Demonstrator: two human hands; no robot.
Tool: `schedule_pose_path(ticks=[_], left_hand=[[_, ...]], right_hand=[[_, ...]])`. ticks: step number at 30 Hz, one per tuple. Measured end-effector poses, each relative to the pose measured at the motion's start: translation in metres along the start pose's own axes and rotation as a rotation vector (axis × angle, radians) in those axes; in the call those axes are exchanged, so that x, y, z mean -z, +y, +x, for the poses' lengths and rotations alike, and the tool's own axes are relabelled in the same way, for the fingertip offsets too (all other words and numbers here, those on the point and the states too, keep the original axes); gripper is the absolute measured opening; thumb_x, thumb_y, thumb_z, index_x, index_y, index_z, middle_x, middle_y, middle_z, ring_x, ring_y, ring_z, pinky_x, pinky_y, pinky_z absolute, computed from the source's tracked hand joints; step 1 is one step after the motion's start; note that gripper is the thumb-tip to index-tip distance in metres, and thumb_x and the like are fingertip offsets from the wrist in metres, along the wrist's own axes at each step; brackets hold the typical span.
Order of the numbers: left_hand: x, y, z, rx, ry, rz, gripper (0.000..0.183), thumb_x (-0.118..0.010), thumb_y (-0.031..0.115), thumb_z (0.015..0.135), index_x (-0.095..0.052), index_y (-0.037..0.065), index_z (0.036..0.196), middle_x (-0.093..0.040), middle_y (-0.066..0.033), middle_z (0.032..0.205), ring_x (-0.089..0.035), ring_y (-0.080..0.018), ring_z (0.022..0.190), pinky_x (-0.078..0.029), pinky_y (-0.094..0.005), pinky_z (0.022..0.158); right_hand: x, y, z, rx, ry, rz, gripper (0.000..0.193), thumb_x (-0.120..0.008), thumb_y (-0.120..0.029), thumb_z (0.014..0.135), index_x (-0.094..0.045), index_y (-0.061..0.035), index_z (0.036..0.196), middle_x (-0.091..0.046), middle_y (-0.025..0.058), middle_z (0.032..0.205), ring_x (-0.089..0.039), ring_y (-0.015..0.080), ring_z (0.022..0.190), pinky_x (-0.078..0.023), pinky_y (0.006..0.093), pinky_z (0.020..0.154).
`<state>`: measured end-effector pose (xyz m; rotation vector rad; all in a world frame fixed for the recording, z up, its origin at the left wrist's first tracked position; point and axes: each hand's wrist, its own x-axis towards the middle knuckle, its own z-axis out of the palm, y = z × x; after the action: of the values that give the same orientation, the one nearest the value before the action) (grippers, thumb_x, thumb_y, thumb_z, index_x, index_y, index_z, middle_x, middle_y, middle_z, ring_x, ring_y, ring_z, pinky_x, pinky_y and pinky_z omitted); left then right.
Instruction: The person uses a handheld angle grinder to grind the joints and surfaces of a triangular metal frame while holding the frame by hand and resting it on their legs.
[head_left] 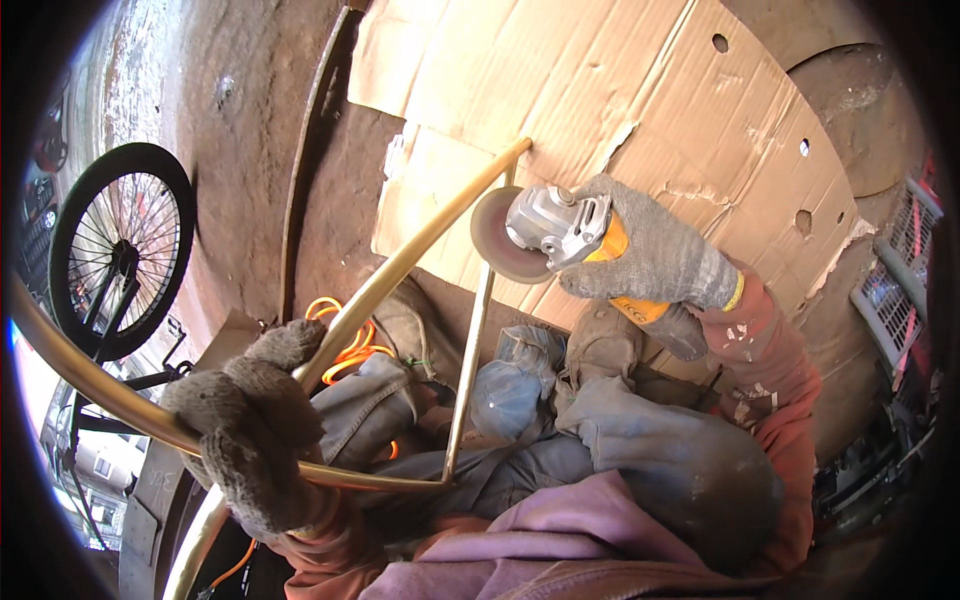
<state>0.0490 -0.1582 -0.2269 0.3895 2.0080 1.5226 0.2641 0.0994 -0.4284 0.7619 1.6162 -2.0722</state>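
My left hand point(255, 425), in a grey knit glove, is closed around a frame of thin brass-coloured metal tubes point(420, 245) at the lower left. From that grip one curved tube rises toward the cardboard, and a straight tube point(468, 370) runs down beside my knees. My right hand point(650, 250), also gloved, grips an angle grinder point(560, 228) with a grey head and an orange-yellow body. Its round disc point(497, 238) sits right next to the curved tube, near where the tubes meet. My legs in dusty blue trousers point(650, 450) lie below.
Flattened cardboard sheets point(640, 90) cover the dirt ground ahead. An orange cable point(350, 345) coils by my left knee. A bicycle wheel point(120, 250) stands at the left, a long curved metal strip point(300, 170) lies on the dirt, and a plastic crate point(900, 270) is at the right.
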Motion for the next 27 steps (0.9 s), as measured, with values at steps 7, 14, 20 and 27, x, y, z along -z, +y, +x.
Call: schedule_pose_path(ticks=[7,14,20,27], left_hand=[[0.011,-0.008,-0.01,-0.003,0.094,0.096,0.029,-0.063,0.029,0.109,-0.051,0.002,0.113,-0.039,0.0022,0.081,-0.042,-0.011,0.071,-0.051,-0.0469,0.099],[0.023,-0.008,-0.015,-0.041,0.133,0.147,0.029,-0.062,0.029,0.109,-0.052,0.002,0.113,-0.039,0.0018,0.08,-0.043,-0.0118,0.071,-0.051,-0.0525,0.101],[0.026,-0.008,-0.013,-0.047,0.115,0.133,0.029,-0.061,0.029,0.109,-0.052,0.002,0.113,-0.039,0.0014,0.079,-0.044,-0.0125,0.071,-0.051,-0.0574,0.103],[0.0,0.0,0.006,-0.047,-0.063,0.015,0.029,-0.061,0.029,0.108,-0.052,0.002,0.113,-0.038,0.0012,0.077,-0.044,-0.0124,0.07,-0.052,-0.0616,0.104]], right_hand=[[0.013,0.003,0.003,-0.049,0.034,-0.014,0.082,-0.099,-0.034,0.077,-0.058,0.0019,0.138,-0.071,0.0137,0.121,-0.068,0.0202,0.112,-0.058,0.0384,0.097],[0.014,0.011,-0.003,-0.003,0.026,0.011,0.083,-0.1,-0.038,0.078,-0.058,0.0032,0.137,-0.072,0.0144,0.121,-0.069,0.0209,0.112,-0.058,0.0382,0.096],[0.013,0.005,0.002,-0.033,0.001,0.011,0.083,-0.099,-0.034,0.078,-0.056,0.0035,0.139,-0.071,0.0133,0.12,-0.069,0.0201,0.109,-0.059,0.0368,0.095],[0.01,-0.002,0.006,-0.083,-0.006,0.088,0.074,-0.098,-0.024,0.076,-0.059,-0.0017,0.135,-0.071,0.0096,0.119,-0.068,0.0173,0.11,-0.058,0.0373,0.096]])
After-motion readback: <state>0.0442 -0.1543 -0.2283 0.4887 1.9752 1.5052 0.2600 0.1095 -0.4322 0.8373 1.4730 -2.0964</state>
